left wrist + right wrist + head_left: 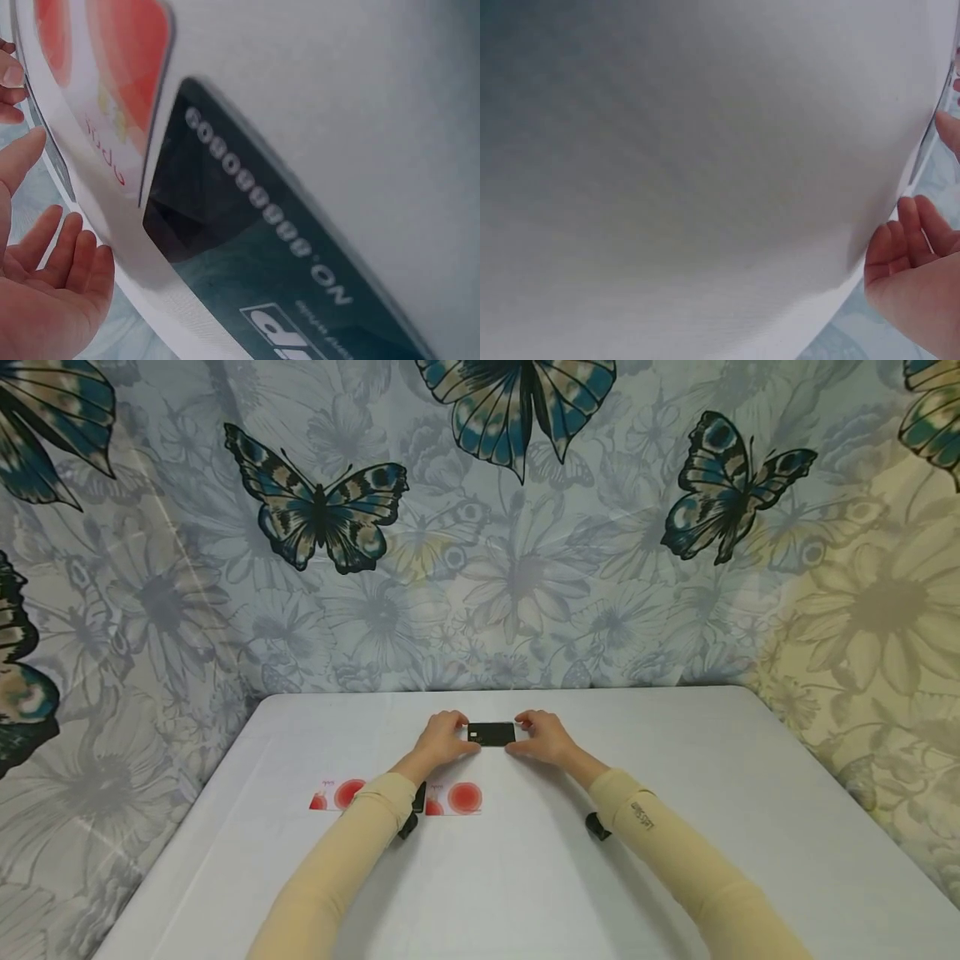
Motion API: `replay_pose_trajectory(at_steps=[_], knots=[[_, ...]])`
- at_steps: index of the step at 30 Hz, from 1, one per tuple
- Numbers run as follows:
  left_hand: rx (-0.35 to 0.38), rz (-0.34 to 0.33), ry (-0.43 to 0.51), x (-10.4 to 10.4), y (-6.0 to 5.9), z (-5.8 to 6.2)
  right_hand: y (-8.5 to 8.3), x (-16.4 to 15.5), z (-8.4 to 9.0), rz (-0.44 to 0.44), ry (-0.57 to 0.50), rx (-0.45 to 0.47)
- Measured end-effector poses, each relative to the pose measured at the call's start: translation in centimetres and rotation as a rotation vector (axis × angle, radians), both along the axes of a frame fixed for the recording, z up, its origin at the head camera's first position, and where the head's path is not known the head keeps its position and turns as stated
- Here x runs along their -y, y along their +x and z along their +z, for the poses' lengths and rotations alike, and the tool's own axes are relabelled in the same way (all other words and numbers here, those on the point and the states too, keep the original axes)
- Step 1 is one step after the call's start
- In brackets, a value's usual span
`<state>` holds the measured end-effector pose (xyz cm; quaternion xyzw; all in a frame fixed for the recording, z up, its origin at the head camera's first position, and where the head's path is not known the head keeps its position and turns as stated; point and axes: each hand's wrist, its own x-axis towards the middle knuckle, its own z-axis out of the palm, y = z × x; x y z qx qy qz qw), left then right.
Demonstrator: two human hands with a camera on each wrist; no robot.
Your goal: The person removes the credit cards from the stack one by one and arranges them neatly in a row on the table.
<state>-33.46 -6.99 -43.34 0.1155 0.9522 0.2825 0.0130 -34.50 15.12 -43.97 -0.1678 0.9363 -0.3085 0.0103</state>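
A black card (pixel 491 734) with a small light patch near its left end lies on the white table, between my two hands. My left hand (pixel 441 739) is at its left end, thumb by the near corner and fingers by the far one. The right hand (pixel 546 739) grips the opposite end the same way. From the left wrist, that card (pixel 56 154) shows as a thin dark edge beside the left hand (pixel 56 300). In the right wrist view, the curled fingers of the right hand (pixel 919 270) are at the card's end.
Nearer me lie two white cards with red circles, a left one (pixel 348 793) and a right one (pixel 465 798). A dark card (pixel 419 797) with printed digits is partly hidden by my left sleeve. A butterfly-patterned wall covering (pixel 525 577) rises behind the table (pixel 637 718).
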Motion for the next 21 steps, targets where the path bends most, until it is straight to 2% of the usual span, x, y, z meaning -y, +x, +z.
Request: replay_pose_trajectory(at_steps=[9, 21], knots=[[-0.016, -0.024, -0.072, 0.02, -0.43, -0.22, -0.51, 0.18, 0.01, 0.003, 0.074, 0.032], [0.011, -0.05, -0.097, 0.45, -0.51, -0.3, -0.5, -0.07, -0.07, 0.046, 0.084, 0.035]])
